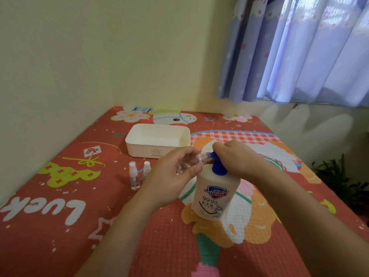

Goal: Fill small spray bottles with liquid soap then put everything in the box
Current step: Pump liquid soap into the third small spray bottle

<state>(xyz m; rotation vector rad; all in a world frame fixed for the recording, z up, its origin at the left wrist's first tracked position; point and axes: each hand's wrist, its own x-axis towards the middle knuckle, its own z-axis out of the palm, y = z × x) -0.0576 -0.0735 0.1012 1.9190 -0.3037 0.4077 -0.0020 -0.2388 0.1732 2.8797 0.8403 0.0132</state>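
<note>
Both forearms entered the head view from the bottom edge and met above the tall white plastic pump bottle with a blue-and-red Safeguard label point(216, 193), which stood upright on the red cartoon-printed foam mat point(159, 236) and serves as the landmark below.

Left hand point(175, 172): positioned just left of the pump bottle's neck. Its fingers and thumb were curled around a small clear plastic spray bottle with its cap off point(191, 163), held tilted nearly on its side, with the open mouth at the tip of the blue pump spout point(212, 155). The liquid level inside this bottle could not be determined.

Right hand point(235, 156): positioned directly over the pump bottle, resting on top of the blue pump head point(218, 166) with the fingers bent down over it. Whether the pump head was depressed could not be determined.

Two further small clear spray bottles with white caps stood upright on the mat to the left of the pump bottle, just beyond the left wrist. The first capped bottle point(134, 175) was fully visible; the second capped bottle point(146, 168) stood just beside it and was partly hidden by the left hand.

A white rectangular open-topped plastic box point(139, 150) sat on the mat behind the pump bottle, toward the pale yellow wall point(99, 56). Blue flower-patterned curtains point(299, 56) hung behind and to the right of the pump bottle.
</note>
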